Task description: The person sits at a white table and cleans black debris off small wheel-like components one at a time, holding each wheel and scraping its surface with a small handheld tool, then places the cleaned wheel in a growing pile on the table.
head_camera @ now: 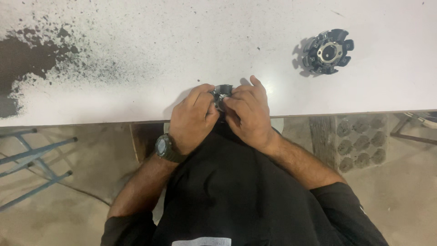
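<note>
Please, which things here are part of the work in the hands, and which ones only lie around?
In use:
- small dark metal part, gripped by left hand and right hand
- white table edge

Lying about:
- round black metal part on the table, to the right
- black powder stain
- blue metal frame on the floor

Count: one white table, dark-speckled at upper left. Two round dark metal slotted parts: one lying at upper right, one small part at centre between two hands, left and right. One dark wristwatch.
</note>
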Tool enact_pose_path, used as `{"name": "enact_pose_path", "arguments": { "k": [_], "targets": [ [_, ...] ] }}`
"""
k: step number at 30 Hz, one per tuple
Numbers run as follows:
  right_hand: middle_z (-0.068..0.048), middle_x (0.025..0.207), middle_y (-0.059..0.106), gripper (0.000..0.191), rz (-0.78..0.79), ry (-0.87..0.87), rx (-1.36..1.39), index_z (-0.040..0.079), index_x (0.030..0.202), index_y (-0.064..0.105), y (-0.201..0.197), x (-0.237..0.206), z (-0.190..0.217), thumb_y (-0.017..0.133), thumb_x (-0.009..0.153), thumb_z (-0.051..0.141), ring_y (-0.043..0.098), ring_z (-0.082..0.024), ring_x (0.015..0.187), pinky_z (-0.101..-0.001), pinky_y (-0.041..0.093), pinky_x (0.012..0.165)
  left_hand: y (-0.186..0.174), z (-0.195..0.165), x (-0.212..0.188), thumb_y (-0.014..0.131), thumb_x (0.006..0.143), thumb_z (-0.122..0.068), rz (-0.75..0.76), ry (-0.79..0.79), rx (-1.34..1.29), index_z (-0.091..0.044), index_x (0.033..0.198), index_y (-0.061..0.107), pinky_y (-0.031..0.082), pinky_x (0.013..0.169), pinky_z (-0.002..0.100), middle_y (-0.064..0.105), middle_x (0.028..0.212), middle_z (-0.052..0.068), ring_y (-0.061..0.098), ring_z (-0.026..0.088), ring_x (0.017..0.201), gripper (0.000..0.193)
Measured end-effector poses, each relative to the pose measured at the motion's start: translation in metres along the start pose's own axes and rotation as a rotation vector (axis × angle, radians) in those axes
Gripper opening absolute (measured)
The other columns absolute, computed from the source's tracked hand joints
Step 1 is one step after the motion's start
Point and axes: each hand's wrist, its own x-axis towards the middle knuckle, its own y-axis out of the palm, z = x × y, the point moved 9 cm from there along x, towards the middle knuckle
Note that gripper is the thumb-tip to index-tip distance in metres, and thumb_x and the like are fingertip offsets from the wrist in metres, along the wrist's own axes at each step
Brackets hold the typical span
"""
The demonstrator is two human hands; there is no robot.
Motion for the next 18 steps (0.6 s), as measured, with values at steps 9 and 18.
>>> {"name": "enact_pose_path", "arguments": {
  "k": [9, 18],
  "targets": [
    [-0.01, 0.108, 0.063, 0.035, -0.343, 0.024, -0.004, 0.009, 0.12, 0.051, -0.106, -0.063, -0.043, 0.067, 0.092, -0.005, 0.064, -0.027, 0.113, -0.0588, 0.032, 0.126, 0.05, -0.048, 0.037, 0.085, 0.07, -0.059, 0.462, 0.034, 0.396, -0.007, 0.141, 0.052, 0.048, 0.095, 0.051, 0.051, 0.129, 0.015, 0.05, 0.034, 0.117, 0.094],
    [-0.012, 0.122, 0.057, 0.026, -0.744, 0.344, -0.064, 0.007, 0.125, 0.048, -0.191, -0.137, -0.114, 0.061, 0.104, -0.002, 0.06, -0.023, 0.121, -0.0549, 0.037, 0.13, 0.135, -0.173, 0.146, 0.084, 0.069, -0.063, 0.103, 0.611, 0.32, -0.017, 0.148, 0.046, 0.056, 0.081, 0.048, 0.047, 0.139, 0.023, 0.054, 0.04, 0.121, 0.099]
  ]
}}
